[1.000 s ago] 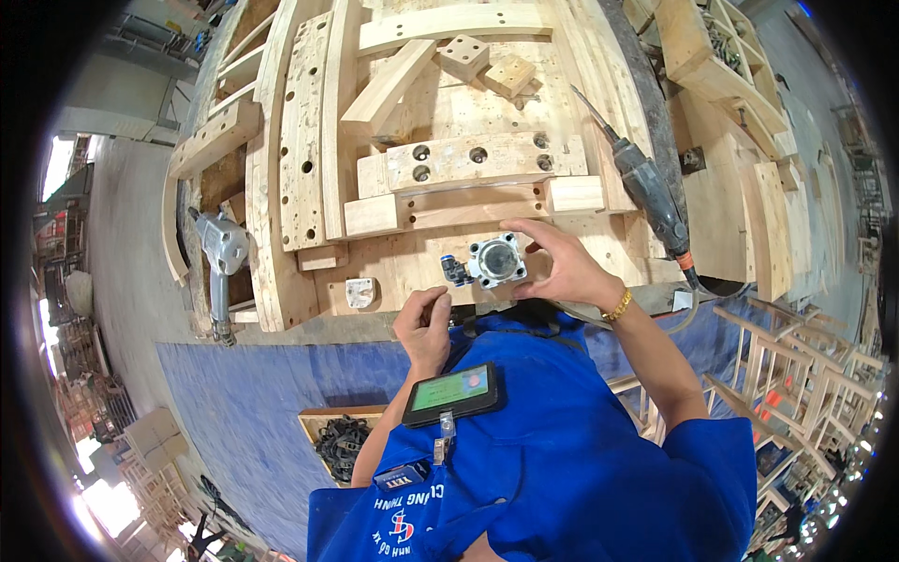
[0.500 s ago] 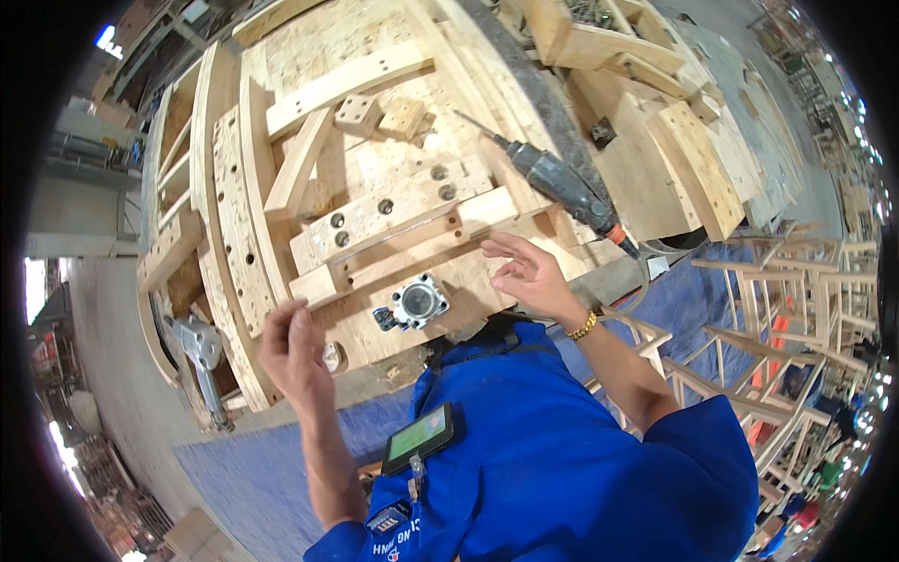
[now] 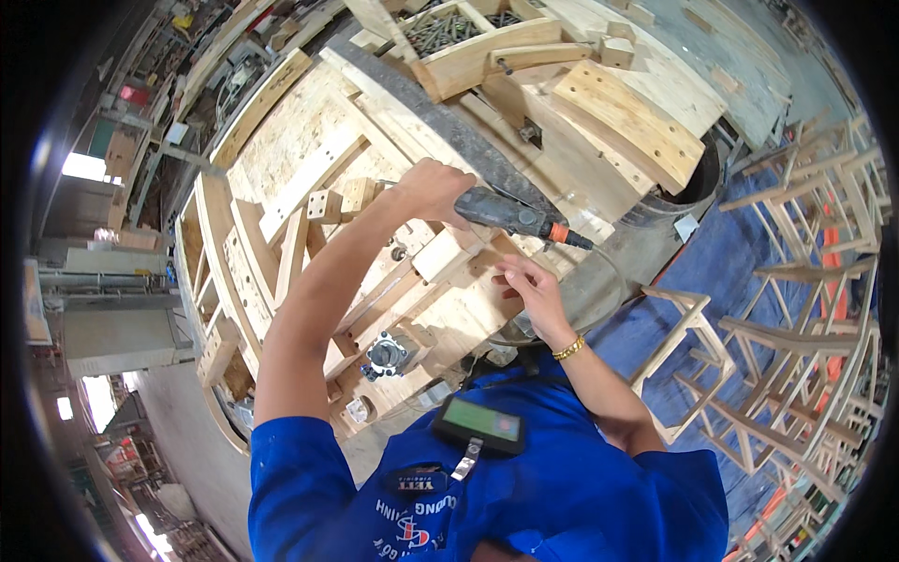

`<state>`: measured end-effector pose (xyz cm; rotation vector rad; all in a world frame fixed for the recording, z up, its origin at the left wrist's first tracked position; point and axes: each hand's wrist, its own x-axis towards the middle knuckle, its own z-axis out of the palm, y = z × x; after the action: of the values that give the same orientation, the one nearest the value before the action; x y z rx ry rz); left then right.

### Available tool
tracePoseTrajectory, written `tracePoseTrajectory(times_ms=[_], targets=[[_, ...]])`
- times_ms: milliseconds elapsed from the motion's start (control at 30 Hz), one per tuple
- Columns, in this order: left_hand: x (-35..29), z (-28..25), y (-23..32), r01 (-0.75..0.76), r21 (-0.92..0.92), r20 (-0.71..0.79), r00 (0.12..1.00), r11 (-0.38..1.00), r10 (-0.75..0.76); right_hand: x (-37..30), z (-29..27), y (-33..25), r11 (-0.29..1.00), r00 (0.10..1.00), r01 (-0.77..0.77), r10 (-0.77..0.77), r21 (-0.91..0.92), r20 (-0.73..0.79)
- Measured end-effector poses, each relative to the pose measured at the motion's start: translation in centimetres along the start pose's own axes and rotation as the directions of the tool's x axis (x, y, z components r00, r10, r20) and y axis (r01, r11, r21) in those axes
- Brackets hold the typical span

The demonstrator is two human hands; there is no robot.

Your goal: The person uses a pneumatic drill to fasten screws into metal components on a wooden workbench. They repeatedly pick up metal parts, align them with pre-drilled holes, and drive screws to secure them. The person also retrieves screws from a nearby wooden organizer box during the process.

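My left arm stretches across the workbench, and my left hand (image 3: 433, 190) is closed around the front end of a dark power screwdriver (image 3: 506, 214) with an orange ring at its back. Part of a thin bit shows beyond the hand; the fingers hide the rest. My right hand (image 3: 531, 292) hovers near the bench's front edge, holding nothing, fingers loosely bent and apart. Beside it lies a wooden jig with a pale block (image 3: 445, 255), partly covered by my left forearm. A metal clamp-like device with a round top (image 3: 388, 354) sits at the near edge.
Two small drilled wooden blocks (image 3: 325, 206) lie beyond my left forearm. Curved wooden rails (image 3: 225, 253) line the bench's left side. A compartmented wooden box of screws (image 3: 440, 34) stands at the back. A cable (image 3: 618, 272) trails from the tool. Wooden frames (image 3: 688, 347) stand at right.
My left hand has gone from the bench's near left edge across to the screwdriver and closed on it. My right hand stays near the front edge. The view has shifted to the right.
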<state>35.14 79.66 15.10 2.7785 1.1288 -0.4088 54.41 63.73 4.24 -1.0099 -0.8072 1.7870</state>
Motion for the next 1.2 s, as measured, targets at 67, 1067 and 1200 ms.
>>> tracePoseTrajectory(times_ms=[67, 1067, 1200], targets=[[0.4, -1.3, 0.5, -0.054, -0.017, -0.161, 0.986, 0.998, 0.051, -0.1, -0.3, -0.7, 0.994, 1.0, 0.017, -0.016, 0.106, -0.002], [-40.4, 15.3, 25.3, -0.498, -0.803, 0.063, 0.475, -0.328, -0.877, -10.1, 26.2, -3.3, 0.883, 0.491, 0.207, -0.466, 0.421, 0.736], [-40.3, 16.2, 25.8, -0.582, -0.697, 0.093, 0.507, -0.42, -0.857, -9.9, 26.8, -2.4, 0.9, 0.443, 0.184, -0.436, 0.396, 0.784]])
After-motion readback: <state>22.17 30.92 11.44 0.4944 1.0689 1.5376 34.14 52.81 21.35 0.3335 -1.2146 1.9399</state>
